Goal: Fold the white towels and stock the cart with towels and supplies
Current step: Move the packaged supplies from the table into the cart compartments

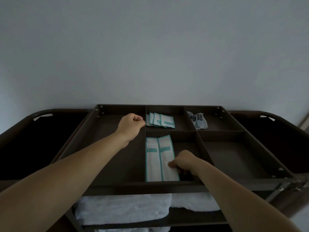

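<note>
A dark brown cart (167,187) has a divided top tray. My left hand (130,124) is curled into a fist over the left compartment, close to several small teal-and-white packets (161,121) in the back middle compartment; nothing shows in its grip. My right hand (184,162) pinches the near right edge of the right one of two long teal-edged white packets (158,158) lying in the front middle compartment. Folded white towels (123,210) lie on the shelf under the tray.
Clear bags with dark items (198,121) sit in the back right compartment. Dark fabric bags (33,139) hang at both ends of the cart. A plain pale wall (150,56) stands right behind the cart.
</note>
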`<state>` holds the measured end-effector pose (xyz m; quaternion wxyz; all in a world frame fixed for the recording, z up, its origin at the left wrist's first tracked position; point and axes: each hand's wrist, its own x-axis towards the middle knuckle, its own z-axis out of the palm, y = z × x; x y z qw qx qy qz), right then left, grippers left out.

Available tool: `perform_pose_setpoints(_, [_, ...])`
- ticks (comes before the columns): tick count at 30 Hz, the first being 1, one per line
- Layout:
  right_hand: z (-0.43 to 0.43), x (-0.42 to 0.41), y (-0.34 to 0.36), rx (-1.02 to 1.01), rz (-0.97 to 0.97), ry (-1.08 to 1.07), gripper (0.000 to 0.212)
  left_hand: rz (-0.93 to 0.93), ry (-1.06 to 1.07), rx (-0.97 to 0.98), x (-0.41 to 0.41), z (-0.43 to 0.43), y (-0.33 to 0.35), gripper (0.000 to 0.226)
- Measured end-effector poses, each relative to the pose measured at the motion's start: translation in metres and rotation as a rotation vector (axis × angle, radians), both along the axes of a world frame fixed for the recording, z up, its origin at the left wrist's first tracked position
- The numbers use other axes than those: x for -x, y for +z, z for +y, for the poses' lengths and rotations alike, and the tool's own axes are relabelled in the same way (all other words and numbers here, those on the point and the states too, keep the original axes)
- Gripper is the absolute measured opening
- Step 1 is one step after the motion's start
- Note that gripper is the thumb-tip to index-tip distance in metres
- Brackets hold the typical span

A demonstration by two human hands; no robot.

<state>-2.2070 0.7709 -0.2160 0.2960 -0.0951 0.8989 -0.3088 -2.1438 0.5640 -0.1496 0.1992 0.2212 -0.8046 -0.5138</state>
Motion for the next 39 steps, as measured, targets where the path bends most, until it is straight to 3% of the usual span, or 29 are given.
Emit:
perform_pose_setpoints(8, [0.001,0.007,0.004,-0.256,0.088,0.143,0.047,-0.052,0.029,-0.003,-0.017,-0.005,-0.009,0.004])
perform_pose_setpoints(12, [0.001,0.005,0.009,-0.329,0.158,0.214,0.042,-0.058,0.045,0.041,-0.03,-0.008,-0.004,0.005])
perform_pose_setpoints(15, [-0.007,-0.003,0.018,-0.375,0.347,0.251,0.036,-0.082,0.048,0.11,-0.047,-0.015,0.002,0.011])
perform_pose_setpoints(19, [-0.046,-0.022,0.042,-0.21,0.645,0.308,0.042,-0.111,0.11,0.149,-0.082,-0.043,0.007,0.015])
perform_pose_setpoints(23, [-0.108,-0.065,0.067,-0.046,0.677,0.453,0.057,-0.112,0.218,0.157,-0.134,-0.094,0.012,0.019])
perform_pose_setpoints(27, [-0.182,-0.127,0.076,-0.008,0.715,0.636,0.069,-0.193,0.27,0.247,-0.217,-0.16,0.005,0.046])
perform_pose_setpoints(39, [-0.422,-0.341,0.064,0.092,0.69,0.991,0.055,-0.448,0.585,0.217,-0.49,-0.344,-0.03,0.061])
